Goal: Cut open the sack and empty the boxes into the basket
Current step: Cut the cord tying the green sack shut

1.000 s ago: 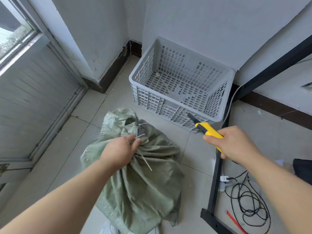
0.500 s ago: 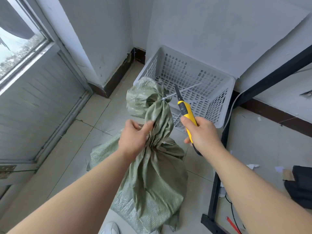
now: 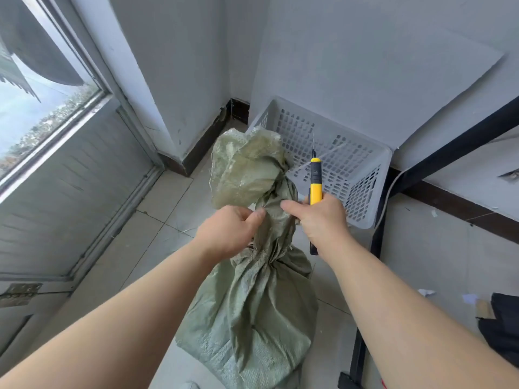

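A green woven sack [image 3: 252,310] stands on the tiled floor, its neck bunched and pulled upright. My left hand [image 3: 229,230] grips the twisted neck from the left. My right hand [image 3: 320,220] holds a yellow utility knife [image 3: 315,181] with its thin blade pointing up, and its fingers also touch the neck from the right. A white tie strand runs from the neck toward the knife. Behind the sack sits a white perforated plastic basket [image 3: 376,175] against the wall. The boxes are hidden inside the sack.
A black metal frame leg [image 3: 376,248] rises just right of the basket, with its foot [image 3: 348,380] near the floor. A dark object [image 3: 502,324] and paper scraps lie at the far right. A door and window [image 3: 50,169] fill the left side.
The sack was lifted from lying slumped to standing by its neck. My right hand brought the knife in from the right, up against the neck, blade now vertical.
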`<state>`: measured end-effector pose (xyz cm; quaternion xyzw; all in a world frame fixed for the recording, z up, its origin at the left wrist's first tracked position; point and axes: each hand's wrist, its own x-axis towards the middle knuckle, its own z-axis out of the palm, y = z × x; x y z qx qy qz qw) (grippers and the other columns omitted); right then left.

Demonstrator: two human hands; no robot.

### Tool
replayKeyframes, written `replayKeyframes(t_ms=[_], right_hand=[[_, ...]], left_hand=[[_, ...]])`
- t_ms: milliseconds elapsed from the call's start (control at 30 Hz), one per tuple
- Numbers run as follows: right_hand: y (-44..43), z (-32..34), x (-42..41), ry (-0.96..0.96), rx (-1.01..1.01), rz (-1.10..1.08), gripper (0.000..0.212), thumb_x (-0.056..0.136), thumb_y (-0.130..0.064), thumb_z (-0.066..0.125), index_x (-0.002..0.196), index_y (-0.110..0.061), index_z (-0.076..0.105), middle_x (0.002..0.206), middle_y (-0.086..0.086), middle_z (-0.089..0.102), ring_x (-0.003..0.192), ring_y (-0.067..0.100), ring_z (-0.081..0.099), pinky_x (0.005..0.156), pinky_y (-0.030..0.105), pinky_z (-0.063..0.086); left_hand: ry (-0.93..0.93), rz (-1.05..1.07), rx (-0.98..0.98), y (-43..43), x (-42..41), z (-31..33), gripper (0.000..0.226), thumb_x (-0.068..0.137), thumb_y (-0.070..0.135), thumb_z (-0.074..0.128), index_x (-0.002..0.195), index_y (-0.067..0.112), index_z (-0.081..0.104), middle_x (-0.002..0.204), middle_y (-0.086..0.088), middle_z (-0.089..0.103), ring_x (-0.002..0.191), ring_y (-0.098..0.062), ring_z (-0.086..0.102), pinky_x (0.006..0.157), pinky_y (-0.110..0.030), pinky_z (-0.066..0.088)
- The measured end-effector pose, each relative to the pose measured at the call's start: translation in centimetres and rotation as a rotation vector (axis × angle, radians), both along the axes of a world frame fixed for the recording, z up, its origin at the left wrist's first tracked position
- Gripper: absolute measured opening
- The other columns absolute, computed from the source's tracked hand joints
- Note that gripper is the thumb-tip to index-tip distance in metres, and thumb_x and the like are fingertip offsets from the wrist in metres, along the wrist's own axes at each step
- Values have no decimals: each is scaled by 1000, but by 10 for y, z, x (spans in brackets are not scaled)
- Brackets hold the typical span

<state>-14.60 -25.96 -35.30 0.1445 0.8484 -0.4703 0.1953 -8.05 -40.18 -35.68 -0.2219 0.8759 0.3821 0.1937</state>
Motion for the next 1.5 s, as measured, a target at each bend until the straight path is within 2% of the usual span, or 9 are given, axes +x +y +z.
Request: replayKeyframes(t_ms=[100,267,400,467,633,867,1100,1300,1500], right_hand=[[-7,2,-2,21,-43,15,30,75,-18,77,75,-17,47,68,0,50,56,17,48,51,28,37],[-9,9,-1,0,-91,80,29,76,-9,75,76,-16,46,70,1,48,59,18,44,53,29,36],[-6,10,2,-10,-165,105,31,73,1,71,73,-18,46,64,0,41,58,18,38,53,29,31],[-4,10,6,-26,-199,96,31,73,3,69,72,-19,48,63,0,41,60,18,39,56,29,32],[1,10,9,-76,-216,93,30,78,6,66,74,-20,51,70,-2,46,65,16,44,59,25,35],[1,7,10,-53,-290,12,27,75,-9,71,71,-18,47,64,1,42,65,19,42,65,31,36],[6,5,7,-34,-241,-56,29,77,-3,73,72,-18,48,71,2,46,72,19,49,66,31,40],[7,7,8,-17,-215,-50,28,79,-5,72,76,-17,48,68,0,44,61,17,44,58,28,37],[7,4,11,-12,-237,-76,25,79,-4,71,82,-15,49,69,-1,45,59,14,44,55,26,37]], left_hand=[[256,-17,-482,-2,1,6,56,89,65,38,66,17,58,61,4,62,66,-19,61,60,-28,49],[897,21,-366,-9,-1,-7,20,80,25,69,99,20,65,105,-1,57,95,-20,49,84,-34,43],[627,-64,-469,-11,-11,-6,53,84,46,52,136,45,43,152,-7,17,138,-26,13,113,-46,11],[411,-53,-214,-12,-15,-8,65,80,52,51,141,47,28,157,-4,6,144,-27,9,117,-49,10],[150,307,748,-7,-13,-7,68,81,20,73,138,26,37,120,-12,63,103,-32,66,93,-47,53],[175,411,659,1,-11,-15,34,78,12,77,109,7,64,88,-8,74,71,-19,70,73,-37,60],[399,124,157,9,-4,-20,33,76,38,76,92,16,57,143,5,20,92,-9,55,86,-23,43],[383,104,270,10,-1,-13,50,82,32,72,116,30,35,86,-10,68,72,-29,64,70,-39,54],[250,90,388,16,-1,-10,52,85,32,66,134,31,50,106,10,67,83,2,62,78,-13,45]])
